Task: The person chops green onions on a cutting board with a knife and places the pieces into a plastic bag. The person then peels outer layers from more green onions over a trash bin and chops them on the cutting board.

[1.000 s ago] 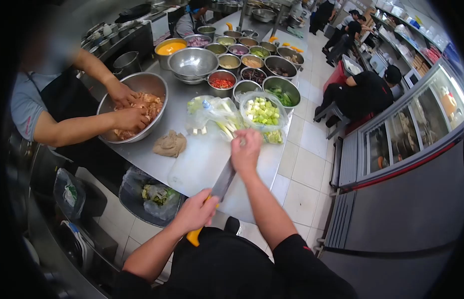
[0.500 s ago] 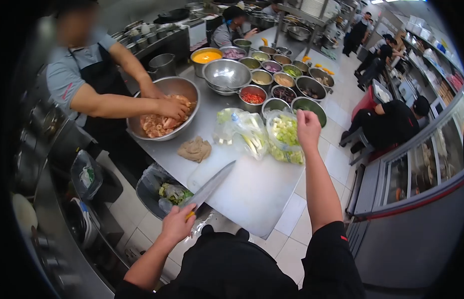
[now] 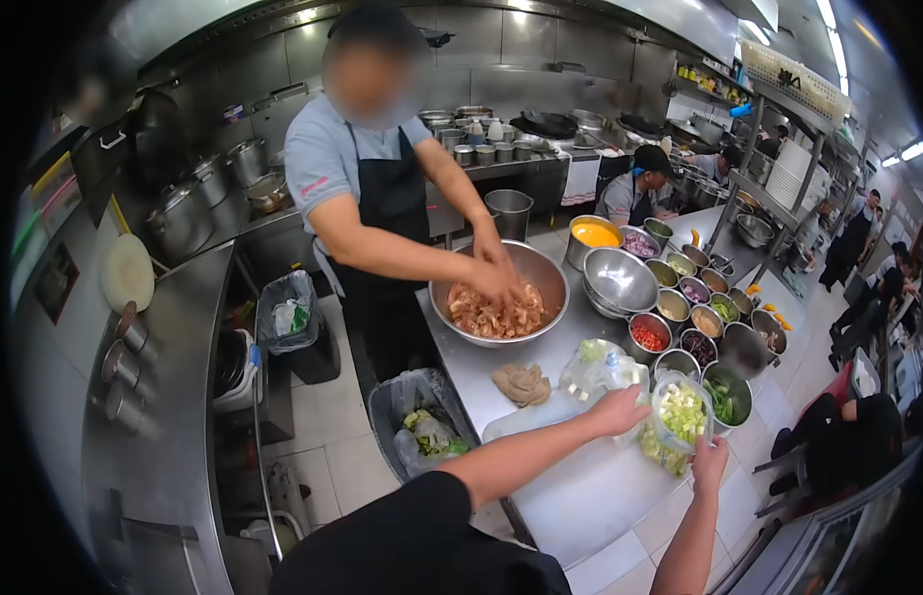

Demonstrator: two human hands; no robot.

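My right hand [image 3: 709,461] grips the lower rim of a round clear plastic container [image 3: 681,415] full of chopped green and white vegetable pieces. At the container's left side is my left hand [image 3: 620,410], its fingers closed at the rim; the fingertips are partly hidden. A clear bag of pale green pieces [image 3: 662,454] lies just beneath the container. Left of it, another plastic bag [image 3: 595,369] with white and green stalks sits behind my left hand. Below my forearms is a white cutting board [image 3: 590,506]. The knife does not show now.
Across the table, a co-worker's hands [image 3: 496,278] are in a steel bowl [image 3: 555,288] of raw meat. A brown cloth [image 3: 522,384] lies near it. Several ingredient pots, including red pieces [image 3: 649,335], stand at the back. A lined bin [image 3: 387,426] stands beside the table.
The view has swung left. My left hand no longer shows the knife and has moved to the container's left side. My right hand has shifted down to its lower rim.
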